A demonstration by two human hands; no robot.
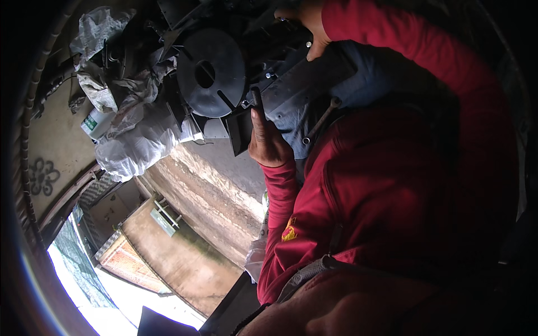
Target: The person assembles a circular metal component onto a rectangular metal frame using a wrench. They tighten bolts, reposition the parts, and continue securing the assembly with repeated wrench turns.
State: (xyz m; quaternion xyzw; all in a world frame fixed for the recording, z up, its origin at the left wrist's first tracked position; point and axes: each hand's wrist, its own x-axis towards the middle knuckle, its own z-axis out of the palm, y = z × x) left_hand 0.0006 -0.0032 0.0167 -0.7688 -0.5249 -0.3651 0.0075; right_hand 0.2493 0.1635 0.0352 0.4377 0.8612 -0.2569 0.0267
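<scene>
My left hand (pixel 269 144) is closed around a dark threaded bolt (pixel 256 98), which points up past the extended fingertip. Just beyond it stands a dark round metal disc (pixel 224 47) with a centre hole and slots. My right hand (pixel 309 28) is at the top, thumb and fingers spread over dark metal parts; a small shiny piece (pixel 309 44) shows by its thumb, too small to name. Between the hands lies a flat dark metal plate (pixel 308 78) over my jeans. A combination wrench (pixel 321 120) rests on my lap, next to the plate.
Crumpled white plastic bags (pixel 137 148) and a white container with a green label (pixel 96 124) sit left of the disc. Dark metal pieces crowd the top. Lower left are a bare wall (pixel 202 193) and a bright opening with netting (pixel 78 263).
</scene>
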